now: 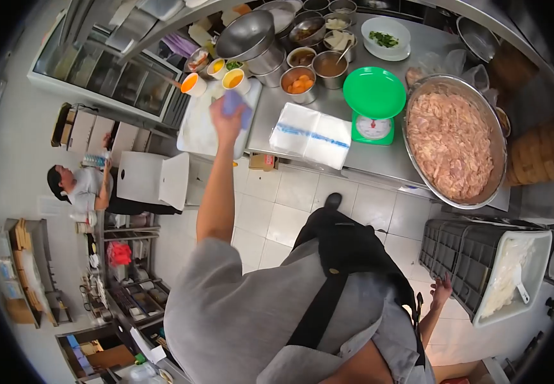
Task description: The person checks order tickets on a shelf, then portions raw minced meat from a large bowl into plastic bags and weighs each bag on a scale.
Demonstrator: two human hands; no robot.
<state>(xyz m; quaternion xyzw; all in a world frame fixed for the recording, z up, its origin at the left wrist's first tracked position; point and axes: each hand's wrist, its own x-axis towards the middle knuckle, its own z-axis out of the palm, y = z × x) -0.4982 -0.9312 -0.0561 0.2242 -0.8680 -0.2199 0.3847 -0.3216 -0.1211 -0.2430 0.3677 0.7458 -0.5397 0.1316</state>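
My left hand [228, 121] is closed on a purple cloth [236, 107], over the white cutting board [197, 125] at the left of the steel counter. Motion blurs the cloth a little. Cups with orange and yellow contents [233, 79] stand just behind it. Low on the right, my right hand [442, 290] hangs beside the grey crate [462, 256], its fingers apart and nothing visible in them. A folded white cloth with a blue stripe [311, 134] lies right of the board, next to a green scale [374, 96].
A large steel bowl of raw meat [454, 141] stands on the counter's right. Several metal pots [299, 83] and a white bowl of greens [384, 38] line the back. A white tub [514, 275] sits by the crate. Another person [85, 189] is at the far left.
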